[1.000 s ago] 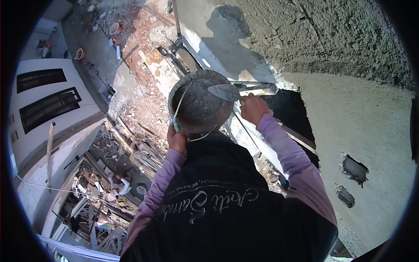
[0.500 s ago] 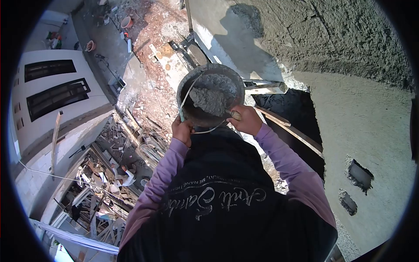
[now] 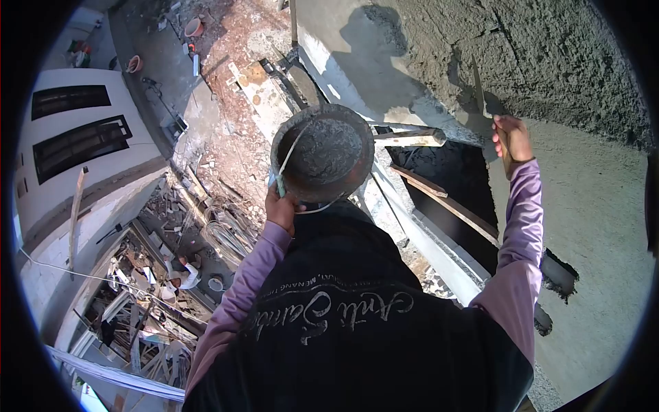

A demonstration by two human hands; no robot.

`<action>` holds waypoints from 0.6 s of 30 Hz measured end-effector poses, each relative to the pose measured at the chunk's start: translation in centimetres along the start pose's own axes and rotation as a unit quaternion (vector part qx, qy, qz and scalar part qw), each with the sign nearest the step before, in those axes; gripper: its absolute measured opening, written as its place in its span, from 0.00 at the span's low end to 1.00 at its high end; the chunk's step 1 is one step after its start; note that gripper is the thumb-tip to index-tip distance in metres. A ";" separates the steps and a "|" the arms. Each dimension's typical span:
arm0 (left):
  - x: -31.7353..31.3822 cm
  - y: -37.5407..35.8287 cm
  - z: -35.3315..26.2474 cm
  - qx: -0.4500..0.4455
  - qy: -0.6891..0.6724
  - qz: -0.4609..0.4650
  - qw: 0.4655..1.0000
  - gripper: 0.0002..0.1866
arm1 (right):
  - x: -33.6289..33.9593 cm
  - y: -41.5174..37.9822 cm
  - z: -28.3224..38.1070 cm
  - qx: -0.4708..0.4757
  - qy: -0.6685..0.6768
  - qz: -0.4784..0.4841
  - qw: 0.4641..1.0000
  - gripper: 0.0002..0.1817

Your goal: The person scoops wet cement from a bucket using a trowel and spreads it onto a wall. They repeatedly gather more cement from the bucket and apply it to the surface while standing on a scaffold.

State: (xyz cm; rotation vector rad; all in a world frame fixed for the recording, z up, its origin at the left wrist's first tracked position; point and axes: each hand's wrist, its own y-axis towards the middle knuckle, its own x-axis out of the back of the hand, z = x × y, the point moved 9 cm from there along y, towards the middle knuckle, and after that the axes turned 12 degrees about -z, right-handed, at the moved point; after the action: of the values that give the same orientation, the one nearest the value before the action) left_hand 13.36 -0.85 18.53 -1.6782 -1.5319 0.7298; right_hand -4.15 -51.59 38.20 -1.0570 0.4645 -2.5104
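My left hand [image 3: 283, 209] is closed on the rim and wire handle of a round dark bucket [image 3: 357, 180], which hangs in front of my chest. Grey wet mortar [image 3: 328, 145] lies in the bottom of the bucket. Out to the right, my right hand [image 3: 513, 137] grips the wooden handle of a trowel [image 3: 478, 86]. Its thin blade points up the view, edge-on, against the wall [image 3: 576, 178], where rough plaster meets a smoother part.
Timber pieces [image 3: 446, 196] cross a dark opening beside the wall. Two ragged holes sit lower in the wall. Far below left, a person [image 3: 187, 275] is near a scrap wood heap [image 3: 141, 319]. A windowed building [image 3: 75, 165] stands left.
My right hand has moved from inside the bucket out right to the wall with the trowel. The mortar lump at the bucket's middle is gone, leaving a lower layer.
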 end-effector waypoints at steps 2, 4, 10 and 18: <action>0.2 -0.6 0.4 0.005 -0.001 0.007 1.000 0.30 | 4.8 -6.2 4.4 0.114 -0.091 -0.043 0.988 0.14; 0.1 0.2 0.3 -0.006 0.008 0.006 1.000 0.31 | 4.4 -10.6 6.4 0.207 -0.229 -0.052 0.950 0.12; -1.8 0.5 -0.7 -0.033 0.009 0.040 0.999 0.35 | -17.1 -12.2 -4.9 0.364 -0.388 0.113 0.839 0.12; -2.1 1.5 0.2 -0.004 -0.006 0.036 0.999 0.37 | -35.5 -10.2 -14.8 0.295 -0.378 0.263 0.837 0.18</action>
State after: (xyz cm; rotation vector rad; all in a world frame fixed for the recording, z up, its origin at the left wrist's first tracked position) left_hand 13.77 -2.97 17.06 -1.7458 -1.4904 0.7725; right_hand 5.81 -24.03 11.19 -1.3002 -0.2287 -1.4216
